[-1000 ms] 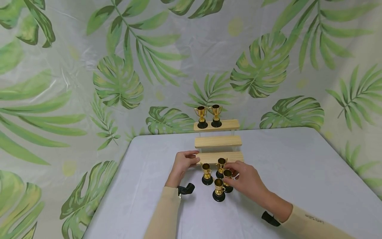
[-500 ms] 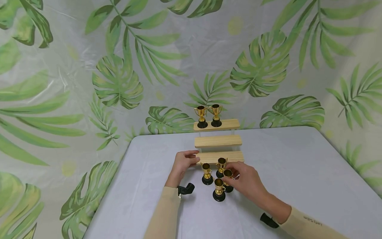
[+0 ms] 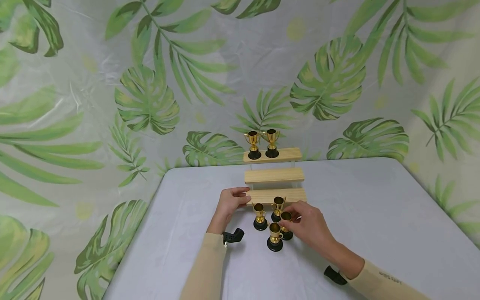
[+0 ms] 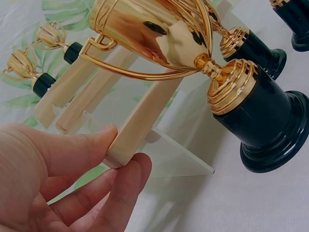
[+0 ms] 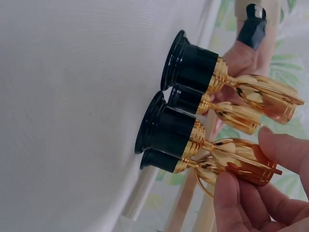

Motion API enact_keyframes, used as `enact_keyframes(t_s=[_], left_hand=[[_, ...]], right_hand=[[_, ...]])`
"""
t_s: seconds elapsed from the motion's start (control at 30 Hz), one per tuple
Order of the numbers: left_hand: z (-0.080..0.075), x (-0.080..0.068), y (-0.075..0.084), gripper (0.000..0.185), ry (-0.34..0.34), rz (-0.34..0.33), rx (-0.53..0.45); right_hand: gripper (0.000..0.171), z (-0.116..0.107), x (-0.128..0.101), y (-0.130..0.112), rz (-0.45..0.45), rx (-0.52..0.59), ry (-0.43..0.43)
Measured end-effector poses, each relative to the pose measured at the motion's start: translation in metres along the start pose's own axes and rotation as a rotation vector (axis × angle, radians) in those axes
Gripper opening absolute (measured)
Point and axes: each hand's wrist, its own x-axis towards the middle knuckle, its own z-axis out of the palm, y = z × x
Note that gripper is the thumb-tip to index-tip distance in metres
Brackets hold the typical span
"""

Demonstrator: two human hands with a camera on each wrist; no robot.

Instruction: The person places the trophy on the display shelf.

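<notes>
My right hand (image 3: 309,227) pinches the rim of a small gold trophy (image 3: 286,225) standing among three others. My left hand (image 3: 229,205) grips the lowest wooden step (image 3: 277,195), just beyond. I should lift straight up to avoid toppling neighbours.

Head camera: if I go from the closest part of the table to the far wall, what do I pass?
Nearest trophy → bottom wooden step → middle step → top step with two trophies.
</notes>
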Motion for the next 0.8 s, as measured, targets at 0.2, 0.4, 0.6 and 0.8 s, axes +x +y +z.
enact_keyframes(t_s=[0.2, 0.4, 0.6, 0.8], left_hand=[[-0.0001, 0.0009, 0.0004, 0.031, -0.002, 0.004, 0.005], [0.0002, 0.0004, 0.0012, 0.032, -0.003, 0.006, 0.008], [0.0003, 0.0003, -0.0001, 0.031, 0.001, 0.001, 0.011], [0.0001, 0.0017, -0.0018, 0.031, 0.000, 0.001, 0.010]], right_hand=[[0.029, 0.0011, 0.0000, -0.0001, -0.012, 0.003, 0.006], [0.028, -0.0008, 0.0010, 0.0000, -0.046, 0.001, -0.005], [0.027, -0.0026, 0.0015, 0.0017, -0.078, 0.023, -0.025], [0.027, -0.0051, 0.0013, 0.0016, -0.086, 0.033, -0.055]])
